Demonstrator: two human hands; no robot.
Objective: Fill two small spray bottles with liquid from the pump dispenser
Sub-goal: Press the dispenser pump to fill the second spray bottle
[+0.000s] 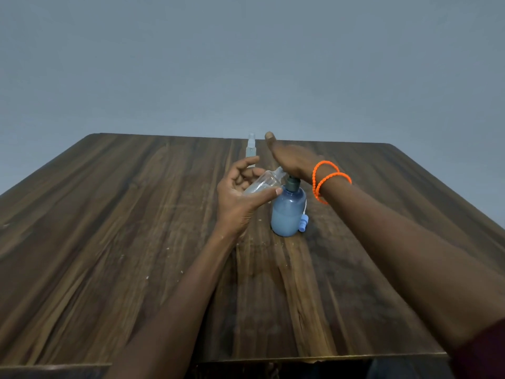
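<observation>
We hold the open spray bottle tilted in our left hand, thumb and fingers curled round it, its neck at the pump dispenser spout. Our right hand presses flat on the pump head. Dispenser roughly half full, pale blue liquid. Second spray bottle stands capped behind on the bench; a blue cap lies beside the dispenser.

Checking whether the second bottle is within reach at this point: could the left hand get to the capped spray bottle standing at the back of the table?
Probably not right away. The capped spray bottle stands clear just beyond the left hand, nothing between them, but that hand holds the tilted open bottle at the pump dispenser.
</observation>
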